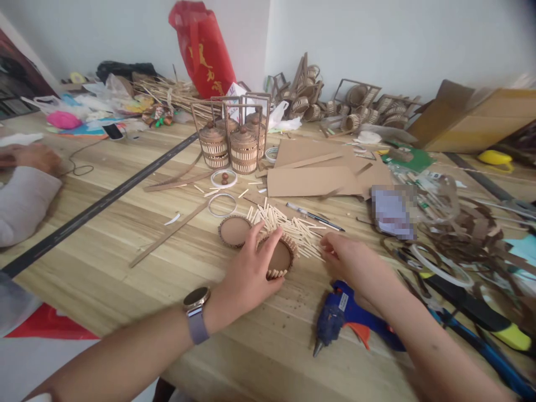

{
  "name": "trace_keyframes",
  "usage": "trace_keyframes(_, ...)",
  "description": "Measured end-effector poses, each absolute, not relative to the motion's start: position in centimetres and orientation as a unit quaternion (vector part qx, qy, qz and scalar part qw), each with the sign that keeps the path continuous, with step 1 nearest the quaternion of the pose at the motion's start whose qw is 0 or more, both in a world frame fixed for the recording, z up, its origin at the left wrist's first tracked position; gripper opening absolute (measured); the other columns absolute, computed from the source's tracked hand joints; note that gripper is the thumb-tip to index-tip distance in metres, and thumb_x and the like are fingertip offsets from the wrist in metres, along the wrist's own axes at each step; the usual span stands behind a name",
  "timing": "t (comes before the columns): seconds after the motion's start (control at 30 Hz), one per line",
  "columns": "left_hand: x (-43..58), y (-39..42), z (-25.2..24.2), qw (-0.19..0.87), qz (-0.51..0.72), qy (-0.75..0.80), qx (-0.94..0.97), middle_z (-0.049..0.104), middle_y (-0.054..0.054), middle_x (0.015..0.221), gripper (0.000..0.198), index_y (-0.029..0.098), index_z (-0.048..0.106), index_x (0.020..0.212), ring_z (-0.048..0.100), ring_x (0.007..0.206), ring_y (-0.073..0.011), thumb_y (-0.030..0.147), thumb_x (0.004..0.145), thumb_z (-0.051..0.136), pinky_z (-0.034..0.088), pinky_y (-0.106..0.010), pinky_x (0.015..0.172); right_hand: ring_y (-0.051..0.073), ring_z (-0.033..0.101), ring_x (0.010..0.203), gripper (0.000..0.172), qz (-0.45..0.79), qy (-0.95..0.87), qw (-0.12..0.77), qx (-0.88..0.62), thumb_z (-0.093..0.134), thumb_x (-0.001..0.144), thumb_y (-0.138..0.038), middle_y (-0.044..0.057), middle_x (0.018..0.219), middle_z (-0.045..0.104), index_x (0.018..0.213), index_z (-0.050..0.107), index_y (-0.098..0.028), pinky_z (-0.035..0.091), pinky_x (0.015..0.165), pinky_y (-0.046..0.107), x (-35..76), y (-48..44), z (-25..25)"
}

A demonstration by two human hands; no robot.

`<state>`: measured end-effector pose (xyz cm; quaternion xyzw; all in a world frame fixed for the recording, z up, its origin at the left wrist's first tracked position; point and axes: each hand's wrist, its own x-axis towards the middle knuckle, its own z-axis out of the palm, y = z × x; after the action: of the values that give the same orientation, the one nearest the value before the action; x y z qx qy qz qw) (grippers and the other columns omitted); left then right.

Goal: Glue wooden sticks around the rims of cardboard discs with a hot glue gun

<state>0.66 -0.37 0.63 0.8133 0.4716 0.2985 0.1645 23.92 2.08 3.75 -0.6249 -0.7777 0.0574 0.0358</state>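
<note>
Tabletop (104,290): basket (281,258) between left fingers (271,243).

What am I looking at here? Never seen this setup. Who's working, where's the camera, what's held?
No machine: a person works bare-handed. The single picture comes from a camera worn on their head, looking forward and down.

Their left hand grips a round base edged with short sticks. Their right hand is at the edge of a pile of wooden sticks; whether it pinches one is unclear.

On the wooden table, a blue glue gun lies below the right hand. Farther back stand small lidded baskets with tall handles. At far left is another person's sleeve.
</note>
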Motion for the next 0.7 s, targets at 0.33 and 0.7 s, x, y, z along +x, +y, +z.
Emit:
trace_keyframes(0.33, 0.6, -0.4, 0.3, 0.167, 0.299, 0.473, 0.812, 0.02, -0.012, 0.15, 0.099, 0.032, 0.02, 0.147, 0.037, 0.135, -0.0361, 0.014, 0.069, 0.077, 0.046, -0.049, 0.103, 0.017, 0.058, 0.061, 0.012, 0.084, -0.777, 0.039, -0.623, 0.048, 0.08, -0.013, 0.004, 0.07, 0.065, 0.074, 0.057, -0.02, 0.038, 0.057, 0.025, 24.4, 1.8, 3.9)
trace_keyframes(0.7, 0.7, -0.4, 0.5, 0.167, 0.286, 0.487, 0.808, 0.018, -0.011, 0.151, 0.096, 0.033, 0.02, 0.147, 0.039, 0.133, -0.0355, 0.016, 0.07, 0.075, 0.048, -0.048, 0.1, 0.014, 0.058, 0.063, 0.013, 0.28, -0.792, 0.143, -0.523, 0.052, 0.082, -0.014, -0.001, 0.07, 0.064, 0.077, 0.061, -0.021, 0.042, 0.057, 0.023, 20.0, -1.5, 7.2)
